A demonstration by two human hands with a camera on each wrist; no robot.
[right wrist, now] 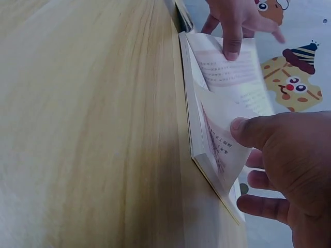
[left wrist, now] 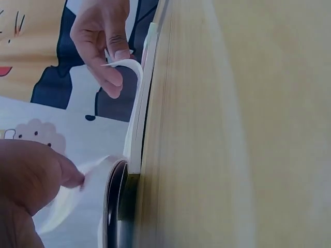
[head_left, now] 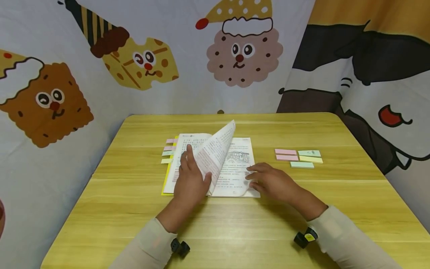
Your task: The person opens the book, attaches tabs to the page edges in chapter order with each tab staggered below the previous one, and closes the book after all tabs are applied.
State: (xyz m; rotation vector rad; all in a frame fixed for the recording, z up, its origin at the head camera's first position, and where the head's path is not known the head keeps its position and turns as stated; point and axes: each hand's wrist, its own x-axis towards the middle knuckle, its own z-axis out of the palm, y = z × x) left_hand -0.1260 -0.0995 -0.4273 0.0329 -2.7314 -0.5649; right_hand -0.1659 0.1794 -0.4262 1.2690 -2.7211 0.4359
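Observation:
An open book [head_left: 231, 191] with printed pages and a yellow cover lies on the table. One page [head_left: 220, 147] stands half turned, slanting up near the spine. My left hand [head_left: 191, 181] rests over the left page with its fingers extended, and its thumb touches the half-turned page. At the lower right corner, my right hand [head_left: 277, 183] pinches the edge of a page [right wrist: 230, 116] between thumb and fingers; that page curls up from the stack. Pink, green and yellow tabs [head_left: 168, 153] stick out from the book's left edge.
Several pink, green and yellow strips [head_left: 301, 159] lie on the wooden table [head_left: 235, 239], right of the book. A cloth [head_left: 191, 74] with cartoon figures hangs behind the table. Small black cameras [head_left: 180, 248] are worn on both wrists.

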